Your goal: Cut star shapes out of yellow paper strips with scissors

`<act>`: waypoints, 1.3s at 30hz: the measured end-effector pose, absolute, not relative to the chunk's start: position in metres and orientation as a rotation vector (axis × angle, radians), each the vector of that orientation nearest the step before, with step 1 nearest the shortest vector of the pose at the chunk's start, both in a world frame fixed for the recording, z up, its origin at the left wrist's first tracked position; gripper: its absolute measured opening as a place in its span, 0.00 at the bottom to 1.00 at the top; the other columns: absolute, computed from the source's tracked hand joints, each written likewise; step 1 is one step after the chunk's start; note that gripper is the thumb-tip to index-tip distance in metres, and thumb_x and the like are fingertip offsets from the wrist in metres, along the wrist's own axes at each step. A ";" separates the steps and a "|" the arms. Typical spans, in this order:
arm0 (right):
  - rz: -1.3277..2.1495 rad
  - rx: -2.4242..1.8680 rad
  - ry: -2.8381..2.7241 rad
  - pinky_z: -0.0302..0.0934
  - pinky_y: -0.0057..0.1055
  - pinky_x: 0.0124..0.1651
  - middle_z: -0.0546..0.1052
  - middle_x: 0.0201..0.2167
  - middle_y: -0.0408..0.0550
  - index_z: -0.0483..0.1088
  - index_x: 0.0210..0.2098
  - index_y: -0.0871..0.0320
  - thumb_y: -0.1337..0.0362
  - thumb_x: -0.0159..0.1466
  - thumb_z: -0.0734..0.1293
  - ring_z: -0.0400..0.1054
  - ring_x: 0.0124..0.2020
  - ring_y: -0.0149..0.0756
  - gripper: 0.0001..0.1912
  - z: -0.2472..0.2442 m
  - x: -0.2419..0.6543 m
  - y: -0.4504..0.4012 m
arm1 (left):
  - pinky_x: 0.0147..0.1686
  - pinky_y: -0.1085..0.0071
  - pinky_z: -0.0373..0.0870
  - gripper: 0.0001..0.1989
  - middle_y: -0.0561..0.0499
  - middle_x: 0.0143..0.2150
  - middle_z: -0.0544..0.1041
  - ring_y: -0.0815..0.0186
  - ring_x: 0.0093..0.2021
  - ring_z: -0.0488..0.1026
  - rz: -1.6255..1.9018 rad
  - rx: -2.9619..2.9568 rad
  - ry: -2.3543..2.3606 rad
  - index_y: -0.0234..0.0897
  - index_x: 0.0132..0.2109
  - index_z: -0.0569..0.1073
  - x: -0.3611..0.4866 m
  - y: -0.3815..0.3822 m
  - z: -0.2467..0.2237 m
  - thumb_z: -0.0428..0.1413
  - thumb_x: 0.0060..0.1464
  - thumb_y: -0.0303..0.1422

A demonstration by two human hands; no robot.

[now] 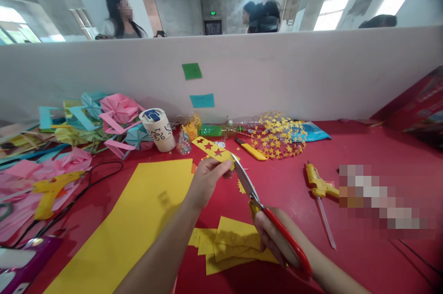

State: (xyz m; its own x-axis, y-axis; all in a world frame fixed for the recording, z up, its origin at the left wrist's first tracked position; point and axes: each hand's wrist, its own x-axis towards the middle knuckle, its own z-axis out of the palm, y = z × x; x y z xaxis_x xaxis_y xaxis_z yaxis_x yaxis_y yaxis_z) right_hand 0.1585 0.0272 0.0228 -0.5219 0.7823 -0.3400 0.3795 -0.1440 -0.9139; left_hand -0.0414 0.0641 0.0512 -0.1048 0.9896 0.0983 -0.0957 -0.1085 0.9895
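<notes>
My left hand pinches a strip of yellow paper that has star-shaped holes cut along it. In my right hand is a pair of scissors with red handles, its blade tips at the right end of the strip. Small cut yellow stars lie on the red table just behind the blades. Below my hands rests a loose stack of yellow paper pieces, some with faint drawn outlines. A big yellow sheet is spread left of my left hand, partly covered by my forearm.
Behind my hands lie a yellow utility knife, a green plastic bottle and a clear, star-covered plastic piece. A white cup stands beside folded paper crafts. Glue guns lie on both sides. A white partition borders the table.
</notes>
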 end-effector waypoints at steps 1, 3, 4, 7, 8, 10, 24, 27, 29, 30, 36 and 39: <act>1.705 -1.291 -1.786 0.62 0.30 0.25 0.58 0.12 0.38 0.59 0.23 0.53 0.33 0.58 0.56 0.55 0.12 0.30 0.29 0.022 0.159 0.028 | 0.34 0.71 0.64 0.12 0.53 0.21 0.74 0.68 0.27 0.69 1.402 1.161 1.158 0.36 0.24 0.75 -0.042 0.064 0.051 0.58 0.53 0.36; 1.708 -1.259 -1.776 0.61 0.29 0.23 0.59 0.12 0.38 0.61 0.23 0.54 0.34 0.58 0.57 0.55 0.12 0.29 0.29 0.018 0.160 0.029 | 0.35 0.71 0.64 0.12 0.53 0.22 0.74 0.68 0.27 0.70 1.397 1.160 1.165 0.36 0.24 0.75 -0.044 0.064 0.050 0.58 0.53 0.35; 1.726 -1.256 -1.794 0.61 0.28 0.23 0.60 0.12 0.38 0.61 0.24 0.54 0.34 0.58 0.58 0.56 0.11 0.29 0.29 0.015 0.161 0.030 | 0.35 0.71 0.64 0.11 0.53 0.22 0.74 0.68 0.27 0.70 1.398 1.159 1.166 0.36 0.24 0.75 -0.045 0.065 0.050 0.58 0.53 0.35; 1.785 -1.275 -1.851 0.59 0.27 0.20 0.63 0.12 0.38 0.64 0.27 0.56 0.35 0.58 0.59 0.58 0.10 0.29 0.29 0.009 0.163 0.034 | 0.36 0.71 0.64 0.11 0.54 0.22 0.74 0.69 0.28 0.70 1.408 1.159 1.157 0.36 0.25 0.74 -0.047 0.065 0.050 0.58 0.53 0.34; 1.784 -1.289 -1.855 0.57 0.26 0.19 0.64 0.13 0.38 0.65 0.28 0.56 0.35 0.59 0.58 0.58 0.10 0.29 0.28 0.007 0.164 0.035 | 0.36 0.71 0.64 0.11 0.54 0.23 0.74 0.69 0.28 0.70 1.411 1.159 1.150 0.35 0.25 0.74 -0.047 0.065 0.050 0.58 0.53 0.34; 1.784 -1.305 -1.858 0.55 0.25 0.17 0.67 0.14 0.40 0.66 0.30 0.57 0.38 0.61 0.58 0.58 0.10 0.28 0.27 0.005 0.164 0.037 | 0.37 0.71 0.65 0.11 0.54 0.22 0.73 0.69 0.28 0.69 1.415 1.156 1.129 0.36 0.25 0.73 -0.048 0.065 0.050 0.57 0.54 0.33; 1.768 -1.269 -1.900 0.57 0.24 0.19 0.67 0.14 0.40 0.64 0.28 0.57 0.40 0.58 0.62 0.62 0.14 0.30 0.24 0.004 0.162 0.040 | 0.34 0.76 0.65 0.08 0.57 0.25 0.70 0.72 0.28 0.67 1.507 1.170 1.023 0.36 0.29 0.70 -0.055 0.067 0.057 0.55 0.56 0.30; 1.773 -1.258 -1.894 0.55 0.23 0.17 0.67 0.16 0.40 0.62 0.26 0.57 0.41 0.57 0.63 0.60 0.14 0.28 0.24 0.012 0.164 0.040 | 0.34 0.76 0.65 0.09 0.56 0.25 0.69 0.72 0.29 0.66 1.472 1.263 1.051 0.36 0.28 0.70 -0.058 0.067 0.058 0.54 0.57 0.30; 1.782 -1.260 -1.886 0.54 0.23 0.16 0.68 0.18 0.41 0.62 0.26 0.57 0.41 0.57 0.64 0.59 0.13 0.27 0.24 0.014 0.164 0.039 | 0.35 0.76 0.65 0.09 0.56 0.25 0.69 0.72 0.29 0.66 1.449 1.313 1.077 0.36 0.28 0.70 -0.059 0.067 0.059 0.54 0.57 0.30; 1.785 -1.264 -1.884 0.53 0.23 0.16 0.68 0.18 0.42 0.62 0.26 0.57 0.41 0.57 0.64 0.59 0.13 0.26 0.24 0.014 0.164 0.039 | 0.35 0.76 0.65 0.09 0.56 0.25 0.69 0.72 0.29 0.66 1.439 1.333 1.091 0.36 0.28 0.70 -0.060 0.067 0.059 0.54 0.57 0.31; 1.795 -1.283 -1.870 0.52 0.24 0.16 0.67 0.16 0.41 0.64 0.27 0.58 0.43 0.56 0.66 0.58 0.12 0.26 0.23 0.007 0.164 0.039 | 0.35 0.75 0.64 0.09 0.56 0.25 0.69 0.71 0.29 0.67 1.398 1.395 1.152 0.37 0.27 0.69 -0.064 0.067 0.063 0.54 0.56 0.31; 1.783 -1.285 -1.889 0.52 0.24 0.16 0.68 0.16 0.41 0.65 0.28 0.58 0.44 0.57 0.65 0.57 0.11 0.26 0.22 0.008 0.164 0.038 | 0.35 0.75 0.64 0.09 0.57 0.25 0.69 0.71 0.29 0.67 1.395 1.385 1.157 0.37 0.28 0.69 -0.065 0.066 0.064 0.54 0.55 0.32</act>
